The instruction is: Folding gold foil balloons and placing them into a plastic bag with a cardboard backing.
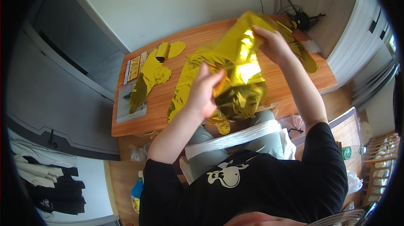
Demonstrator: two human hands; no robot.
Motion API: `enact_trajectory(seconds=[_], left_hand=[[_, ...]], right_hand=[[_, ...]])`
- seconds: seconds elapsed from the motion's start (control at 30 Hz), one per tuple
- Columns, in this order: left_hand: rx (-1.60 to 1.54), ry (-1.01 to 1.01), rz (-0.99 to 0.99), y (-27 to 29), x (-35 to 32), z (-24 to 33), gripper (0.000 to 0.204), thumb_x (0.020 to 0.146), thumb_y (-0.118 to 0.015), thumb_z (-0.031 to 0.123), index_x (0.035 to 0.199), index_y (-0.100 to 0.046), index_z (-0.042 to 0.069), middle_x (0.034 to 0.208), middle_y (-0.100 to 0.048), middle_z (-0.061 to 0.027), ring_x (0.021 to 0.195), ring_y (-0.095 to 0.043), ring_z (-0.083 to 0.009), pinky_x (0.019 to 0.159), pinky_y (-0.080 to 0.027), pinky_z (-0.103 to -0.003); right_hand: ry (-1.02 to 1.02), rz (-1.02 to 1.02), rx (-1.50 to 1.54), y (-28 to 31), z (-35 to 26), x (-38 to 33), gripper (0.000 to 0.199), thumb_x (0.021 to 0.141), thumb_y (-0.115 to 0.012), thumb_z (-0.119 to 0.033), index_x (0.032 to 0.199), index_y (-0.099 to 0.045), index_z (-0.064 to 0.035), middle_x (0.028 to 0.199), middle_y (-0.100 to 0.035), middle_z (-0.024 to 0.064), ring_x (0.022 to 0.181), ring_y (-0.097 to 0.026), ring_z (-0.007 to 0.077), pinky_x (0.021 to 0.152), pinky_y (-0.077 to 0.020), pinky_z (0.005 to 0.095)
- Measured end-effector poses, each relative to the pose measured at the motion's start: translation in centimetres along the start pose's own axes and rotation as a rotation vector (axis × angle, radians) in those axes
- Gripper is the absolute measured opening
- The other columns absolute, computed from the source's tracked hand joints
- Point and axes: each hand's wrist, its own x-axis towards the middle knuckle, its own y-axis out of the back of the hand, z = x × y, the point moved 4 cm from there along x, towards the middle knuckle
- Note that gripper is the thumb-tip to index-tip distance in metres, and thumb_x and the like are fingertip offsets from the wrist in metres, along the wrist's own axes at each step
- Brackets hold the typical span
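Observation:
A crinkled, uninflated gold foil balloon [242,53] is stretched up over the front of the table between my two hands. My right hand [273,45] pinches its upper right edge, raised above the tabletop. Lower and to the left, my left hand [204,93] is closed on the foil's near side. An orange patch shows beside its fingers, too blurred to tell from the foil. The lower folds hang near the table's front edge, above my lap. More flat gold foil [185,82] lies under and left of the raised piece.
Other gold foil pieces lie on the wooden table [162,118], at left [151,74] and far right [305,55]. A printed card [132,68] sits at the left edge. A black device with antennas [302,20] stands at the back right. White cloth [240,137] crosses my lap.

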Motion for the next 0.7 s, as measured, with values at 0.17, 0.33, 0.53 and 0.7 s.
enact_trajectory(seconds=[0.17, 0.33, 0.53, 0.7], left_hand=[[0.251, -0.124, 0.352, 10.4, 2.6, 2.5, 0.103, 0.097, -0.059, -0.003, 0.165, 0.011, 0.029, 0.153, -0.043, -0.0186, 0.134, -0.052, -0.0298, 0.108, -0.048, -0.044], [0.569, -0.028, 0.351, 16.2, 7.8, 1.4, 0.108, 0.095, -0.066, -0.002, 0.166, 0.012, 0.022, 0.168, -0.022, -0.0256, 0.152, -0.032, -0.0350, 0.117, -0.037, -0.047], [1.333, 0.040, 0.257, 19.4, 9.9, 2.3, 0.100, 0.091, -0.078, 0.018, 0.166, -0.012, 0.007, 0.166, -0.025, -0.0301, 0.151, -0.035, -0.0383, 0.119, -0.035, -0.045], [1.755, 0.278, 0.202, 18.5, 7.9, 3.2, 0.092, 0.093, -0.070, 0.055, 0.161, -0.032, 0.006, 0.150, -0.046, -0.0269, 0.135, -0.054, -0.0382, 0.113, -0.045, -0.041]], right_hand=[[-0.390, 0.000, 0.383, -9.2, 8.3, 7.3, 0.027, 0.099, -0.071, -0.019, 0.116, -0.070, 0.0029, 0.109, -0.069, 0.0082, 0.097, -0.067, 0.0170, 0.075, -0.0544, 0.0297], [-0.608, 0.103, 0.153, -6.3, 17.0, 9.5, 0.028, 0.101, -0.067, -0.018, 0.123, -0.064, 0.0002, 0.115, -0.070, 0.0114, 0.102, -0.070, 0.0238, 0.083, -0.0589, 0.0347], [-0.732, 0.110, 0.022, -5.0, 16.8, 8.3, 0.033, 0.103, -0.062, -0.033, 0.120, -0.067, -0.0046, 0.107, -0.072, 0.0074, 0.092, -0.072, 0.0230, 0.074, -0.0579, 0.0345], [-0.648, -0.057, -0.879, -3.8, 11.4, 6.3, 0.035, 0.101, -0.063, -0.035, 0.117, -0.068, -0.0044, 0.106, -0.073, 0.0135, 0.089, -0.071, 0.0290, 0.074, -0.0555, 0.0409]])
